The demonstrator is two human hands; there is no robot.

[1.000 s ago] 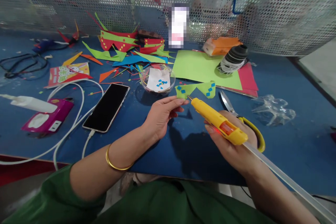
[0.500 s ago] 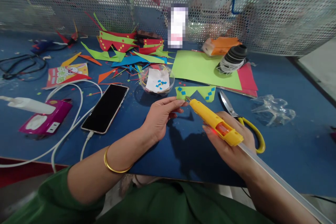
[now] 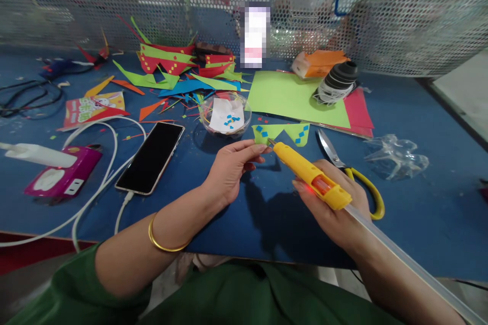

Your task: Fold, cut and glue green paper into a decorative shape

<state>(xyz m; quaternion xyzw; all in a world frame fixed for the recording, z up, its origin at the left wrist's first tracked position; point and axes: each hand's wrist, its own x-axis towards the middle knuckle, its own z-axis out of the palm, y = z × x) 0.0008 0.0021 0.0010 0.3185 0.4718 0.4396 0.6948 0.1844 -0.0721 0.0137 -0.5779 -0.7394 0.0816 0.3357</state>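
Observation:
Between the thumb and fingers of my left hand point(image 3: 237, 165) is the lower left edge of a green paper cutout point(image 3: 284, 130), dotted with small blue paper squares. My right hand point(image 3: 330, 208) is wrapped round a yellow hot glue gun point(image 3: 308, 172) with a long clear glue stick coming out of its back. The gun's metal nozzle points at the cutout's left part, close to my left fingertips; whether it touches the paper I cannot tell. Just beyond the cutout stands a clear plastic bowl point(image 3: 204, 119) with white paper and blue squares in it.
Scissors point(image 3: 331, 150) with yellow handles lie beside my right hand. A phone point(image 3: 151, 157) and a purple power strip point(image 3: 63, 175) with white cables are on the left. Green sheets point(image 3: 290, 96), a thread spool point(image 3: 335, 84) and paper scraps lie towards the mesh screen point(image 3: 152, 0).
The whole view has shifted slightly. Both hands keep their grips, and the glue gun's nozzle stays at the left part of the green cutout.

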